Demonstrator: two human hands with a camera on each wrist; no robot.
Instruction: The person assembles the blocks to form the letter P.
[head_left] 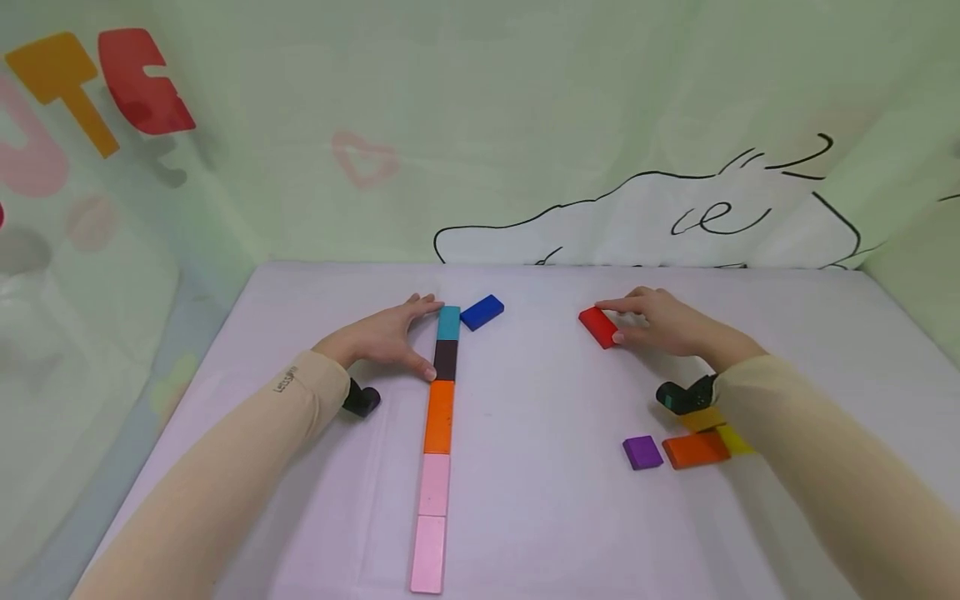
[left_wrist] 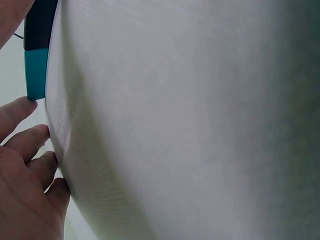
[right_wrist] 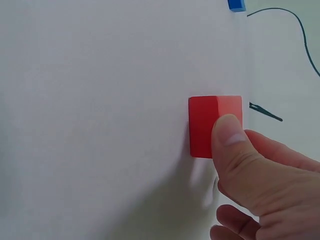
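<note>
A straight row of flat blocks runs up the table: two pink blocks (head_left: 433, 485), an orange block (head_left: 439, 417), a dark brown block (head_left: 446, 360) and a teal block (head_left: 448, 322) at the far end. My left hand (head_left: 386, 335) rests at the row's left side, fingers spread. Its index fingertip meets the teal block's far end, while the thumb tip lies beside the dark brown and orange blocks. With thumb and fingers my right hand (head_left: 663, 323) pinches a red block (right_wrist: 202, 127) over the right part of the table. A blue block (head_left: 482, 312) lies tilted beside the teal one.
Nearer on the right lie a purple block (head_left: 642, 452), an orange-red block (head_left: 696, 450), a yellow block (head_left: 735, 440) and a mustard block (head_left: 702, 418), partly under the right forearm. A pale curtain (head_left: 525, 108) with drawings hangs behind the table's far edge.
</note>
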